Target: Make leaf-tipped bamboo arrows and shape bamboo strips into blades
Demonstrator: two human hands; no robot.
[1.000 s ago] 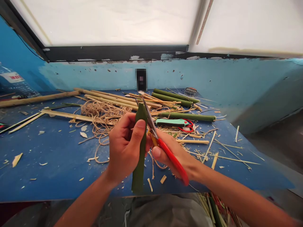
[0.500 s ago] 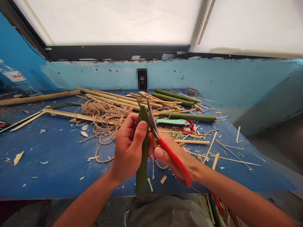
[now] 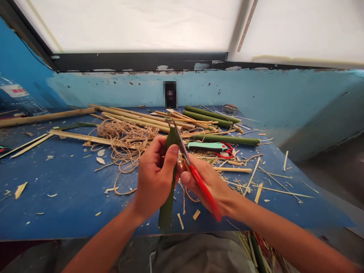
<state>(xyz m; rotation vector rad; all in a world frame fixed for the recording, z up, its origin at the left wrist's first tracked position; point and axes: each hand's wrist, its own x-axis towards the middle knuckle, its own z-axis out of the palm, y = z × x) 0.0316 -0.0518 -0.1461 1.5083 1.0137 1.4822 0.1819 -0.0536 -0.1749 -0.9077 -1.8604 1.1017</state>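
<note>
My left hand (image 3: 156, 176) is wrapped round a flat green bamboo strip (image 3: 167, 206), its thumb pressed on the face. The strip stands nearly upright, with a narrowed top end. Red-handled scissors (image 3: 203, 189) are in my right hand (image 3: 209, 182), their blades pointing up along the strip's right edge near its top. The two hands meet below the blades, where some fingers are hidden. Behind them lies a tangle of brown twine (image 3: 122, 136).
On the blue table (image 3: 76, 204) lie green bamboo pieces (image 3: 209, 117), pale bamboo poles (image 3: 136, 118), a teal-handled tool (image 3: 207, 146), another pair of red scissors (image 3: 226, 151) and scattered slivers. A plastic bottle (image 3: 17, 93) stands at the far left.
The strip has tilted and turned a little, its lower end shifting left and up. The scissors and my right hand have moved slightly left, and the blades now look closer together.
</note>
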